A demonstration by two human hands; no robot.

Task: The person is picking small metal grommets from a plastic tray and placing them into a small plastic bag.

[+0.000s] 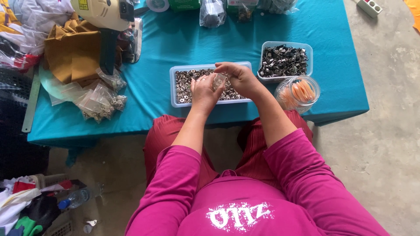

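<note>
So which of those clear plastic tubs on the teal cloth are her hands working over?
The long rectangular tub of small silvery metal rings, under both hands; the squarer tub of dark clips sits farther right.

The tray [179, 85] of metal rings lies on the bench [175, 43], near its front edge. Both hands, the left hand [204, 91] and the right hand [238, 78], sit over the tray, holding a small bag [218, 81] between them. Right of the tray stands a tub [286, 61] of clips, and a jar [298, 92] stands before the tub. Left of the tray lie filled bags [103, 102], with cloth [72, 50] behind them.
</note>
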